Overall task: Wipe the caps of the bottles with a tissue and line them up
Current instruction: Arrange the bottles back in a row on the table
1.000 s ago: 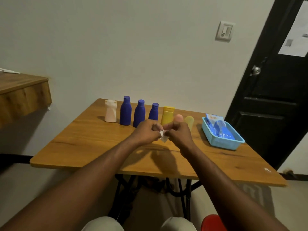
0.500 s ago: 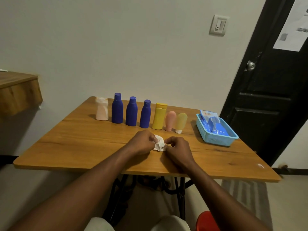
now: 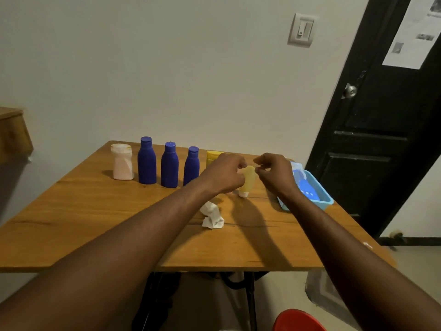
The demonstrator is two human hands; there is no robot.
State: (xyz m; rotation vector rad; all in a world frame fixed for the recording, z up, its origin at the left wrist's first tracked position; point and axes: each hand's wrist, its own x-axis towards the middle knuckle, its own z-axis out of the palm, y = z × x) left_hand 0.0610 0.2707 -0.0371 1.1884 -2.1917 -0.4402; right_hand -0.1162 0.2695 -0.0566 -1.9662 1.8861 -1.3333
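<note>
The yellow tube (image 3: 248,181) is stood on its cap at the right end of the bottles (image 3: 170,164). It is flanked by the left hand (image 3: 223,174) and right hand (image 3: 278,174), fingers curled at its top, probably to straighten it; whether it is pinched cannot be told. The tissue (image 3: 212,217) is left crumpled on the table (image 3: 95,211), ungripped.

The one camera sits on my head. It looks forward and a bit down over the counter (image 3: 90,218) to the wall (image 3: 167,68), my left hand (image 3: 224,174) and right hand (image 3: 278,175) close in front.
</note>
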